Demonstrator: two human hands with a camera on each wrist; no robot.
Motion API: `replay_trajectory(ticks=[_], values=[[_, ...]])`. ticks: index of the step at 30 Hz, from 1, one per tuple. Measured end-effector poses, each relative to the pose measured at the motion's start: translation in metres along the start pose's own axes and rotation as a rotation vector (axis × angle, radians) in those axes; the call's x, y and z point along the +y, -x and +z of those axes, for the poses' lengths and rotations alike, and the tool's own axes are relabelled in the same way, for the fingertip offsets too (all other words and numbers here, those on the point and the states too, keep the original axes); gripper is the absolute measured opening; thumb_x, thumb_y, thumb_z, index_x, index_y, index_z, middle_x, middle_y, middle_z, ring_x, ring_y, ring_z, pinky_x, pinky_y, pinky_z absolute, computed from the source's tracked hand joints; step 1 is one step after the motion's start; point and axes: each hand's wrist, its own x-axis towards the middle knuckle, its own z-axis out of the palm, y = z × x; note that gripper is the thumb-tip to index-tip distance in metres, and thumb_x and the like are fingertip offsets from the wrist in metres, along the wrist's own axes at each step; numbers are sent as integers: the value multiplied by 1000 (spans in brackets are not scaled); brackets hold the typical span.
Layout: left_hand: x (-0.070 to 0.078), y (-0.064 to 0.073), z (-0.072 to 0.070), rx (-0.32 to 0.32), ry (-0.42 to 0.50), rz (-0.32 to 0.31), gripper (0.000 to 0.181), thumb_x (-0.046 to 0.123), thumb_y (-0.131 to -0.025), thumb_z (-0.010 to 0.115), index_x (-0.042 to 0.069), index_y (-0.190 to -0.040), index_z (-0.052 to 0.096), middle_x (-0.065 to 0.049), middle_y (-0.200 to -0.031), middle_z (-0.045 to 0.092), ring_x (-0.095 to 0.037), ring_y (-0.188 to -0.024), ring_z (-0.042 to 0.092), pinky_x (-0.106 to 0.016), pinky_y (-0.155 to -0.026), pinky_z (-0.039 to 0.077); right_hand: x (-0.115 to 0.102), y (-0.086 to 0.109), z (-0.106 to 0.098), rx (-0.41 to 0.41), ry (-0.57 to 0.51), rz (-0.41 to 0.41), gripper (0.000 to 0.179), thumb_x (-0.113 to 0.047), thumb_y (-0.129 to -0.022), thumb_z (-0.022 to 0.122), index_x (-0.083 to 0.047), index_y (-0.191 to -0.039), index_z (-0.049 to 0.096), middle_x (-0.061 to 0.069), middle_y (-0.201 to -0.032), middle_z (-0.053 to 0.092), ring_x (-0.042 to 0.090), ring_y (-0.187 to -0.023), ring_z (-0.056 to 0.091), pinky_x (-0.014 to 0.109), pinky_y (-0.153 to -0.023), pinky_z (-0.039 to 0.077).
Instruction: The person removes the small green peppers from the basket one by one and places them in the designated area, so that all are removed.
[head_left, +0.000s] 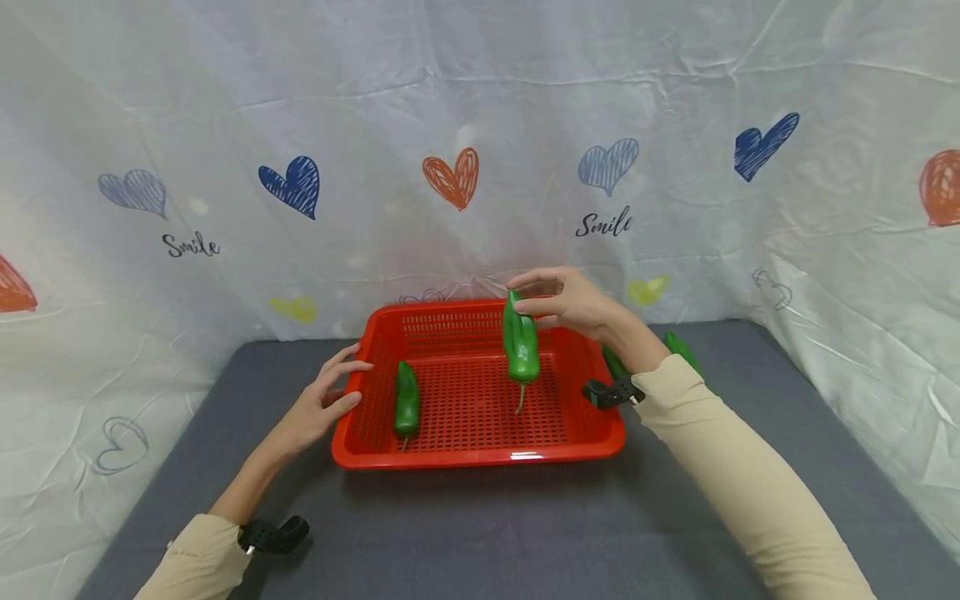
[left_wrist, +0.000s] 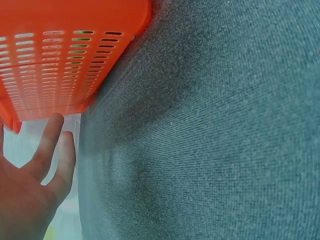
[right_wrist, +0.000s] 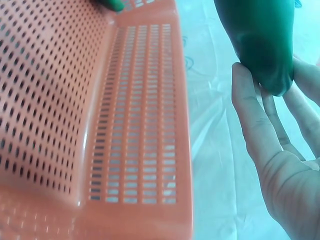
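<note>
Over the red plastic basket (head_left: 480, 457), the right hand (head_left: 573, 304) pinches a green pepper (head_left: 521, 346) by its tip, its stem hanging down. In the right wrist view the fingers and thumb close round the end of that pepper (right_wrist: 265, 45), above the basket's slotted side (right_wrist: 135, 115). A second green pepper (head_left: 407, 404) lies lengthwise inside the basket near its left wall. The left hand (head_left: 318, 404) is at the basket's left rim with its fingers spread and extended. Those fingers (left_wrist: 50, 140) show beside the basket's outer wall (left_wrist: 60, 65) in the left wrist view.
More green peppers (head_left: 681, 350) lie on the table right of the basket, partly hidden by the right forearm. A dark grey cloth (head_left: 480, 533) covers the table. Behind it hangs a white sheet (head_left: 360, 167) printed with hearts. Each wrist wears a black strap (head_left: 273, 535).
</note>
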Motion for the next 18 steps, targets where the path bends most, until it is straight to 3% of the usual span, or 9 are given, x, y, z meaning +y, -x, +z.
replay_trajectory(ticks=[9,18], values=[[2,1,0,-5,22,-10,41,-1,-103,55,-2,-143,46,-17,-165,7,-52,-108,60,-40,-74,60,5,23,-20,26,46,-5,41,-8,-94,75,-2,-133,65,14,-137,56,30,-116,59,46,-89,55],[3,1,0,0,6,-6,41,-2,-103,54,-2,-143,46,-17,-165,8,-54,-106,59,-38,-75,59,10,45,-41,62,28,4,44,-5,-95,73,2,-136,60,19,-146,48,29,-118,57,45,-93,52]])
